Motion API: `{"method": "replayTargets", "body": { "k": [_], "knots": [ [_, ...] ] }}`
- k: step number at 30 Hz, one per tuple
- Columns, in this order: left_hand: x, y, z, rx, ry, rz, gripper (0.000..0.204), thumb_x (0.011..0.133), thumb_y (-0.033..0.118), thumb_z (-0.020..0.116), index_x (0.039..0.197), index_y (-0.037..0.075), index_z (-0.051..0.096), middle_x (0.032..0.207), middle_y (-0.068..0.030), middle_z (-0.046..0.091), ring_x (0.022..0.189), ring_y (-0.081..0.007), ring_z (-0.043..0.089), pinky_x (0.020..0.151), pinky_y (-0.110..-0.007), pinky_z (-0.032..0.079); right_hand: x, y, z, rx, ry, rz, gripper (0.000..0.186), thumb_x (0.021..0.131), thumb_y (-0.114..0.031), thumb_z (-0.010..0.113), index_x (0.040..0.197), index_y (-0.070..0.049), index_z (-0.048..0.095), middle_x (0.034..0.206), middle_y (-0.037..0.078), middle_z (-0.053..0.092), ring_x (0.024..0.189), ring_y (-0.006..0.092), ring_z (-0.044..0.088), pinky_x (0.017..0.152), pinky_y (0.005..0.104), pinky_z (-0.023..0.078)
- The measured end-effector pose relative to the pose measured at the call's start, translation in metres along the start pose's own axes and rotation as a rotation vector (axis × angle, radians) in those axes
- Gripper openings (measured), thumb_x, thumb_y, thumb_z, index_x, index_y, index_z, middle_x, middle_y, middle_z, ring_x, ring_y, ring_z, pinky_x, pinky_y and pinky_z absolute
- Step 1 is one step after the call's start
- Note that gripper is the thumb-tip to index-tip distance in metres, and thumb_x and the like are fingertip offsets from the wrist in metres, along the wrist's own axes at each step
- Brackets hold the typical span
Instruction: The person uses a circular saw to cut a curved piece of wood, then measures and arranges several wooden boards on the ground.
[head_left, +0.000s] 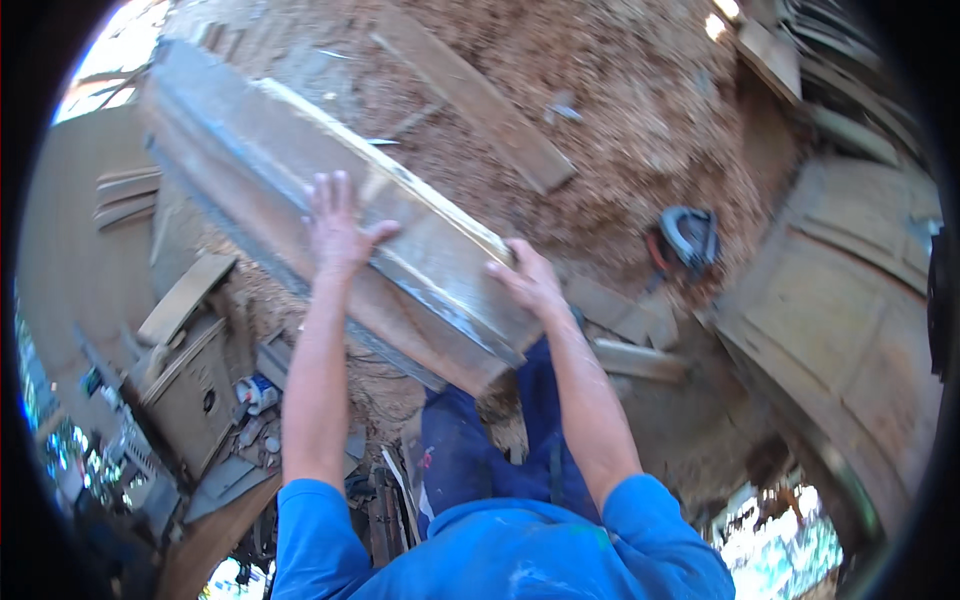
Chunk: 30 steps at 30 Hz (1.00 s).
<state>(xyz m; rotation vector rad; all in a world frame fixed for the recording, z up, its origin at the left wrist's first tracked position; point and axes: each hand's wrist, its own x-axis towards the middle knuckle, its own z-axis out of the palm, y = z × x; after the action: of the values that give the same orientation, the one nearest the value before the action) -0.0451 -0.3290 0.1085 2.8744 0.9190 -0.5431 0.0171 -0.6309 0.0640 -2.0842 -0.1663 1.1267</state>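
In the head view, both forearms reach up from the lower edge, bare below the sleeves of a bright blue shirt (520, 550). The left arm runs nearly straight away from the body, and its left hand (338, 225) lies palm down, fingers spread wide and pointing away, thumb stretched out to the right. It presses on the top of a long brown wooden board with a pale raw edge (445, 250). The right arm slants inward, and its right hand (530, 280) is closed around the board's pale edge near the end closer to the body, thumb on the upper face. The board lies diagonally in front of the person, from upper left to centre, on a long, stepped brown bed with grey-blue edges (250, 205); whether that bed is wood or metal I cannot tell.

The bed's near end comes close to the dark blue trousers (460, 450). Beyond it, reddish-brown wood shavings (640, 120) cover the ground, with a loose flat brown plank (480, 100) lying on them. Farther right sits a rounded blue-grey object with a curved top (685, 240), too blurred to identify, near a large brown panelled wooden piece (830, 260). At left, a white-and-blue container (258, 393) sits among scraps beside a brown box-like piece with a dark round hole (190, 390).
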Motion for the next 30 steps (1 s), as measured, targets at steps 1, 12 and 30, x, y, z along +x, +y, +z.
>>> {"method": "replayTargets", "body": {
  "k": [1,12,30],
  "knots": [
    [-0.001,-0.003,-0.008,0.030,0.031,-0.031,0.123,0.068,0.071,0.074,0.160,0.019,0.012,0.167,-0.0154,0.008,0.153,-0.0399,0.006,0.117,-0.065,0.019,-0.002,-0.001,0.002,0.016,0.006,-0.018,0.064,0.084,-0.046,0.072,0.131,-0.006,0.056,0.119,0.023,0.067,0.113,0.0381,0.063,0.096,0.0457,0.048],
    [-0.008,-0.006,-0.004,-0.091,-0.051,-0.058,0.130,0.063,0.070,0.077,0.160,0.015,0.011,0.166,-0.0188,0.005,0.152,-0.0426,0.003,0.119,-0.064,0.017,-0.008,-0.010,-0.002,0.119,-0.016,0.051,0.053,0.081,-0.028,0.078,0.123,0.000,0.059,0.109,0.018,0.069,0.105,0.0260,0.065,0.093,0.0372,0.049],
    [-0.002,-0.015,0.000,-0.163,-0.033,0.062,0.103,0.075,0.032,0.082,0.158,0.014,0.024,0.165,-0.0182,0.017,0.152,-0.0403,0.010,0.121,-0.053,0.022,0.059,0.236,-0.111,-0.661,0.288,0.197,0.046,0.087,-0.038,0.067,0.109,0.002,0.068,0.111,0.025,0.067,0.110,0.0406,0.062,0.093,0.0478,0.051]
  ]
}}
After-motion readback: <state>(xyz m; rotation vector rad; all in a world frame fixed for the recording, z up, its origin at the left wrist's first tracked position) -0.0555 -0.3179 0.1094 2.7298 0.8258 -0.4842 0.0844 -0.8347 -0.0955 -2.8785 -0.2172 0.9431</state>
